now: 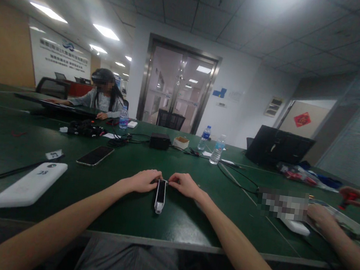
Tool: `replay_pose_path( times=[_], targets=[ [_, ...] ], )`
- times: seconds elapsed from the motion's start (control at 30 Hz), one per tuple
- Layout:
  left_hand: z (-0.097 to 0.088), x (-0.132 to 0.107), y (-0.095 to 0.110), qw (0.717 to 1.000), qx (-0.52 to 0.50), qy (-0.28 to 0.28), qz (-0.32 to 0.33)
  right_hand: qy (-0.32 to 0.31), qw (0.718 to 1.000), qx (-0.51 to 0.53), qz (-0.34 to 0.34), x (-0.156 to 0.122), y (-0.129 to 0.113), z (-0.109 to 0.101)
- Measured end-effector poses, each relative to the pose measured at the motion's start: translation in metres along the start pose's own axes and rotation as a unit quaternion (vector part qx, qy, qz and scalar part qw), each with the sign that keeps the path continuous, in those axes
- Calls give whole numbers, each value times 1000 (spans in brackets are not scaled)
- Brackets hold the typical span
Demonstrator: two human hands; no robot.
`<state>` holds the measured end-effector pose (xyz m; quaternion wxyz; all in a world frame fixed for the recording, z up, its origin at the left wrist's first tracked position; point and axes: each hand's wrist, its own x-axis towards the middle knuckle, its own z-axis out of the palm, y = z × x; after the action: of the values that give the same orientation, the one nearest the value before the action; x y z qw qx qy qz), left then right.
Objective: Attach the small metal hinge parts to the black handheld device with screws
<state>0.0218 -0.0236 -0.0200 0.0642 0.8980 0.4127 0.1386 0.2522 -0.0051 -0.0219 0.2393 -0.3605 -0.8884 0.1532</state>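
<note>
A small slim device point(160, 195), white with a black face, lies on the green table point(124, 207) in front of me, its long side pointing away. My left hand point(143, 180) and my right hand point(186, 184) both rest at its far end, fingers curled and pinching at that end. What the fingertips grip there is too small to make out.
A white power bank point(29, 184) and a black phone point(95, 155) lie at the left. Cables, a black box point(159, 141) and water bottles point(217, 149) sit farther back. One person sits at the far left; another person's hands point(322, 214) work at the right.
</note>
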Motion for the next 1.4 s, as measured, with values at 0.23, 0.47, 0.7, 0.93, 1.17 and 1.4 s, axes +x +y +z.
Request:
replay_pose_path(
  times=[0.23, 0.47, 0.7, 0.93, 1.17, 1.4],
  targets=[
    [-4, -1, 4, 1000, -1, -5, -5, -8, 1000, -4, 6, 0, -2, -1],
    [-5, -2, 6, 1000, -4, -5, -8, -11, 1000, -9, -1, 1, -1, 1],
    [-2, 0, 2, 1000, -6, 0, 9, -17, 1000, -22, 1, 1, -3, 0],
    [2, 1, 1, 1000, 8, 6, 18, -22, 1000, -19, -5, 0, -2, 2],
    [-1, -1, 4, 1000, 4, -4, 3, -15, 1000, -17, -7, 0, -3, 2],
    [-2, -1, 5, 1000, 4, -1, 2, 10, 1000, -14, -6, 2, 0, 2]
  ],
)
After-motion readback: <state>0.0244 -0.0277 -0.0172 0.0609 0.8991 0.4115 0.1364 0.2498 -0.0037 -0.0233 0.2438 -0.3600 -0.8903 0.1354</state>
